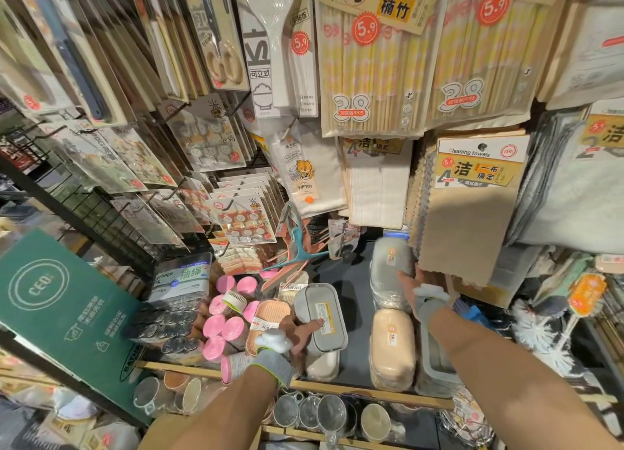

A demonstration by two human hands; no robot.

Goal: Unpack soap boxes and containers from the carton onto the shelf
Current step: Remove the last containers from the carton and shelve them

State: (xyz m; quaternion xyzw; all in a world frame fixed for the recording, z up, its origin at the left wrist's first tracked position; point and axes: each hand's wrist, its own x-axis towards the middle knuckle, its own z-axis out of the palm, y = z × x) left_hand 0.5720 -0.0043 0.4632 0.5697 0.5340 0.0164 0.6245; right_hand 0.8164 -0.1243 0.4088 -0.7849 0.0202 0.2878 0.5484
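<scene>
cups (314, 412) on the lower tier, nearest. above them, the shelf (354, 389) with its wooden front rail.

left hand (299, 336), just behind the front rail left of middle: thumb pressed flat on the lid of a grey soap box (320, 318), other fingers tucked under its near left side, so a clasp. box sits tilted, leaning on a peach soap box (271, 314) to its left and over a pale one below. pink rolls (219, 328) crowd the left part.

beige container (393, 345) stands at the front edge right of middle.

right hand (415, 289), further in: thumb on the near side of a wrapped grey container stack (390, 274), fingers passing behind it, hidden; reads as a grip. stack blurred, toward the back right.

green carton (50, 314) off the left end.

judgement, step in hand: seating both pieces. do well:
- level the grey soap box before letting go, label up, squared to the front rail, not propped on its neighbour.
- slide the stack straight back, in line behind the beige container.
- mind the cleaning towels (472, 213) hanging low over the back right; they can snag the stack top.
</scene>
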